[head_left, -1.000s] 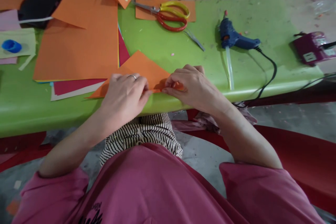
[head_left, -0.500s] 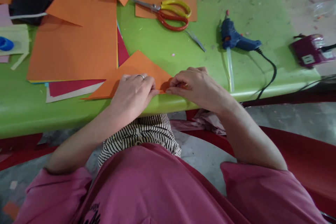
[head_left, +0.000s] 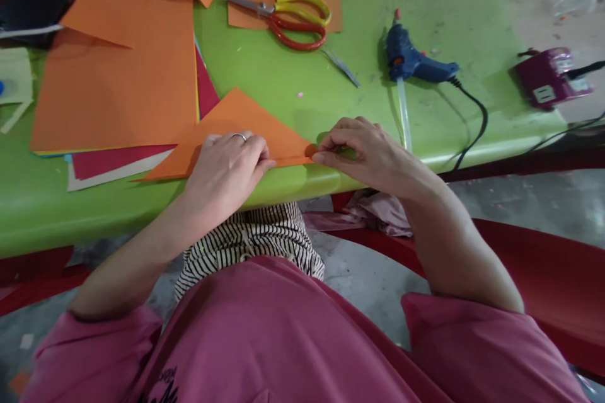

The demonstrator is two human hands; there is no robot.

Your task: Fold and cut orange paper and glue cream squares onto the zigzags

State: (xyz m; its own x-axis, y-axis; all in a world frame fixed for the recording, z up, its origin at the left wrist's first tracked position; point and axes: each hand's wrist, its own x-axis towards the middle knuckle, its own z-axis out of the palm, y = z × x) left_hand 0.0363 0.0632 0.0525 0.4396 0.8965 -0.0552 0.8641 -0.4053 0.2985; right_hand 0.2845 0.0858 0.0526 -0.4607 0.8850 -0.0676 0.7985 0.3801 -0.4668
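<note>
A sheet of orange paper (head_left: pixel 241 114), folded into a triangle, lies along the front edge of the green table. My left hand (head_left: pixel 229 160), with a ring on one finger, is closed on its near folded edge, thumb against the fold. At the right end of that fold, my right hand (head_left: pixel 362 151) pinches the paper's corner between thumb and fingertips. Part of the triangle is hidden beneath my left hand. A narrow strip of the near edge shows between both hands.
Stacked orange sheets (head_left: pixel 123 94) lie on the left, over red paper (head_left: pixel 118 160). Scissors (head_left: pixel 295 28) with yellow and red handles rest on an orange strip. Tweezers (head_left: pixel 341 68) lie nearby. A blue glue gun (head_left: pixel 411 60) and purple plug box (head_left: pixel 551 79) stand on the right.
My right hand has slid rightward along the near fold to the corner, widening the gap between my hands. My left hand stays on the paper. The whole view has shifted slightly.
</note>
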